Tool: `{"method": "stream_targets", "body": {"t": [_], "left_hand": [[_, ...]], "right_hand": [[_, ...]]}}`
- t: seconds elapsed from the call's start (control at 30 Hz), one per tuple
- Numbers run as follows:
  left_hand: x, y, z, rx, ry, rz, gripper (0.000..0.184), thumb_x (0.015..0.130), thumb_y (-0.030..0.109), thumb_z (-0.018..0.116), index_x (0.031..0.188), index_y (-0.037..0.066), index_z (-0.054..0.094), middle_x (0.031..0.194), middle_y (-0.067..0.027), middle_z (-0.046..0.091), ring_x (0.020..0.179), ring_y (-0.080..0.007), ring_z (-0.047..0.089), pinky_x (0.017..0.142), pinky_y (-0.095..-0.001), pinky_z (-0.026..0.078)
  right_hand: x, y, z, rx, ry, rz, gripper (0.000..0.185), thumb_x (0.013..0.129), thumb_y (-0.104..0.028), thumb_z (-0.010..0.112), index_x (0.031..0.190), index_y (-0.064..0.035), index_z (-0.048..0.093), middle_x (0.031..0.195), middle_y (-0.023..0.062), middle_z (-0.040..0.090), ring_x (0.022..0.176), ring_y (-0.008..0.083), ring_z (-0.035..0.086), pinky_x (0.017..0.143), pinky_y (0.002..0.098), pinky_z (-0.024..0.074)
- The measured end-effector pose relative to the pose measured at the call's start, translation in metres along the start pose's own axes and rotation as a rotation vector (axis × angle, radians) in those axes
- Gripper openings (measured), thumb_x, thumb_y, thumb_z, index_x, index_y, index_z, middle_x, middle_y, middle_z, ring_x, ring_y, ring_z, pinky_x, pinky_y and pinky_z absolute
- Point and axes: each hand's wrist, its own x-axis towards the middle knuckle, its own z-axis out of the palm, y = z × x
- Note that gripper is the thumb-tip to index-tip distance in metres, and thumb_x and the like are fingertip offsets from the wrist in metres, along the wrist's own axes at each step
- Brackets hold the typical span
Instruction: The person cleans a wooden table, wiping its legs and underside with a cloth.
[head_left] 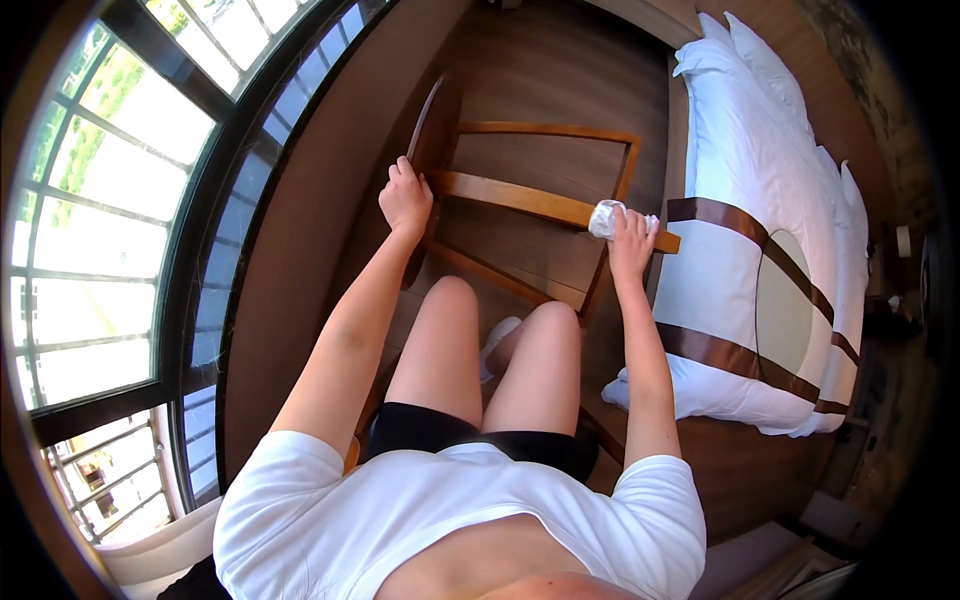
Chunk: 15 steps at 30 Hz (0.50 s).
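A wooden table or stand [520, 198] lies tipped on its side in front of my knees, its round top seen edge-on at the left and its legs and frame pointing right. My left hand [406, 198] is closed on the edge of the round top. Farther right, my right hand [632, 243] presses a crumpled white cloth [604, 219] against the wooden bar near its right end. The fingers of my right hand are bent over the cloth and the bar.
A bed [740, 260] with white bedding and brown bands stands at the right. Large barred windows [110, 200] run along the left. Wooden floor [560, 60] shows beyond the frame. My bare knees are just below it.
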Motion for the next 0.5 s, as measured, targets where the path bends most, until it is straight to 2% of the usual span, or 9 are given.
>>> {"method": "stream_targets", "body": {"t": [0.1,0.2,0.23,0.37,0.43,0.5], "left_hand": [[-0.001,0.0,0.0,-0.001,-0.007,-0.006,0.032,0.086,0.023,0.063,0.106,0.005,0.046,0.091,-0.0155,0.06,0.071,-0.0356,0.065,0.058,-0.0444,0.054],[-0.003,0.0,-0.002,0.014,0.012,0.003,0.032,0.085,0.022,0.064,0.105,0.005,0.047,0.09,-0.0144,0.059,0.07,-0.0333,0.066,0.058,-0.0424,0.054],[-0.004,0.001,-0.003,0.033,0.025,0.008,0.032,0.084,0.022,0.065,0.104,0.005,0.047,0.089,-0.0132,0.059,0.07,-0.031,0.066,0.058,-0.0404,0.054],[-0.005,0.002,-0.004,0.034,0.012,-0.004,0.032,0.084,0.022,0.064,0.105,0.005,0.047,0.089,-0.0134,0.059,0.07,-0.0315,0.066,0.058,-0.0408,0.054],[-0.002,0.002,-0.004,0.003,-0.014,-0.024,0.034,0.087,0.024,0.062,0.108,0.004,0.046,0.094,-0.0159,0.06,0.072,-0.0361,0.066,0.058,-0.0446,0.054],[0.0,0.002,-0.003,0.004,-0.024,-0.018,0.034,0.087,0.025,0.062,0.108,0.004,0.046,0.094,-0.0159,0.06,0.072,-0.0361,0.066,0.058,-0.0445,0.054]], "right_hand": [[-0.015,0.038,-0.006,-0.044,-0.097,0.094,0.055,0.074,-0.013,0.072,0.125,-0.0183,0.053,0.119,0.0034,0.054,0.121,0.0221,0.048,0.111,0.0529,0.0269],[-0.023,0.068,-0.001,0.042,-0.15,0.037,0.061,0.072,-0.015,0.074,0.128,-0.0178,0.05,0.127,0.0052,0.052,0.128,0.0247,0.044,0.112,0.0546,0.0247],[-0.025,0.069,0.0,0.039,-0.154,0.04,0.061,0.072,-0.015,0.074,0.128,-0.0178,0.05,0.127,0.0052,0.052,0.128,0.0247,0.044,0.112,0.0546,0.0247],[-0.025,0.059,-0.002,0.081,-0.177,0.064,0.066,0.071,-0.017,0.075,0.131,-0.0156,0.047,0.133,0.0095,0.048,0.133,0.0289,0.039,0.113,0.0559,0.0212],[-0.023,0.047,-0.001,0.051,-0.176,0.081,0.065,0.073,-0.016,0.073,0.133,-0.0133,0.046,0.133,0.0113,0.048,0.134,0.0301,0.037,0.113,0.0558,0.0201],[-0.018,0.034,0.0,0.083,-0.183,0.052,0.065,0.076,-0.017,0.071,0.135,-0.0112,0.044,0.134,0.012,0.047,0.134,0.0314,0.036,0.114,0.0558,0.0191]]}}
